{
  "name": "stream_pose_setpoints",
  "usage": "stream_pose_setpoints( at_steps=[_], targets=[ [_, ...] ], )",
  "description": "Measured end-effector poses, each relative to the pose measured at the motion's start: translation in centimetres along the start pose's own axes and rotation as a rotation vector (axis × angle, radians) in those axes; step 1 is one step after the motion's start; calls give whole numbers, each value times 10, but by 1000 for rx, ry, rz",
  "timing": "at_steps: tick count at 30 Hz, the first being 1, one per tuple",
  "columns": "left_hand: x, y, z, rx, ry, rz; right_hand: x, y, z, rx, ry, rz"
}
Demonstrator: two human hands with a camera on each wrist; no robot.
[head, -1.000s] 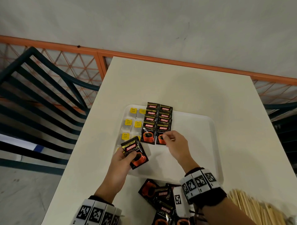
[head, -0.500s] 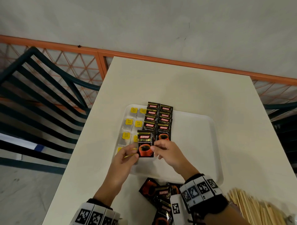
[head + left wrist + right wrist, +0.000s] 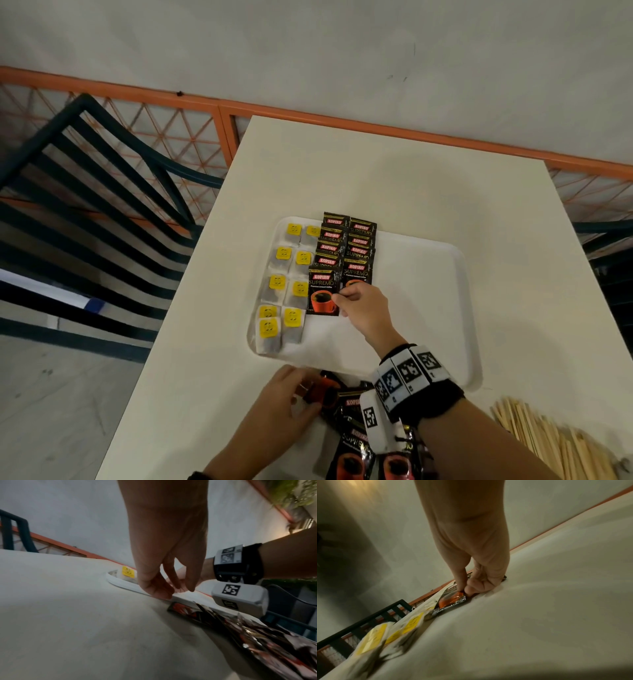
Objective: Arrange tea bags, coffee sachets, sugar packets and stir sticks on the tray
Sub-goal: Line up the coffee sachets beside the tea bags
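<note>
A white tray (image 3: 414,294) lies on the table. Tea bags (image 3: 284,284) with yellow tags fill its left two columns, and black coffee sachets (image 3: 359,246) overlap in two columns beside them. My right hand (image 3: 340,296) pinches the right edge of the nearest coffee sachet (image 3: 320,294), which lies flat at the near end of the left coffee column; in the right wrist view the thumb and curled fingers (image 3: 464,590) press on it. My left hand (image 3: 305,390) hovers over loose sachets (image 3: 352,442) by the tray's near rim, fingers loosely curled (image 3: 173,591) and holding nothing.
Wooden stir sticks (image 3: 548,442) are heaped at the table's near right corner. The tray's right half (image 3: 428,325) holds nothing. A dark slatted chair (image 3: 102,205) stands left of the table (image 3: 411,171), and an orange railing (image 3: 342,116) runs behind it.
The sachet that both hands carried now lies at the near end of the left coffee column. My left hand let go and drew back to the loose sachets. My right hand stays on it.
</note>
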State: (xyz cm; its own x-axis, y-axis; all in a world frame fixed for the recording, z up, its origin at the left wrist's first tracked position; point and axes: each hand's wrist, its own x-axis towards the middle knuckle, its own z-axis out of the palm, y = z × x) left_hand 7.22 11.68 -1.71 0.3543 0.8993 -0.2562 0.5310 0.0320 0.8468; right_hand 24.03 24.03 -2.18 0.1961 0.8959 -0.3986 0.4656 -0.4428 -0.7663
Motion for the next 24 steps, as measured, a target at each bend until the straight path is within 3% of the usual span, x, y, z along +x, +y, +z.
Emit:
stream_pose_setpoints(
  at_steps=[6,13,20,24],
  targets=[
    [-4,-4,16,103,-70,-3,-12,-1,-12,-42,38,-44],
    [-5,11,22,384,-129,-3,-69,24,-67,-205,-98,-164],
    [-3,15,34,523,-184,-76,-131,74,-96,-787,-401,-302],
    [2,21,39,543,-193,-97,-147,88,-87,-1021,-413,-231]
  ],
)
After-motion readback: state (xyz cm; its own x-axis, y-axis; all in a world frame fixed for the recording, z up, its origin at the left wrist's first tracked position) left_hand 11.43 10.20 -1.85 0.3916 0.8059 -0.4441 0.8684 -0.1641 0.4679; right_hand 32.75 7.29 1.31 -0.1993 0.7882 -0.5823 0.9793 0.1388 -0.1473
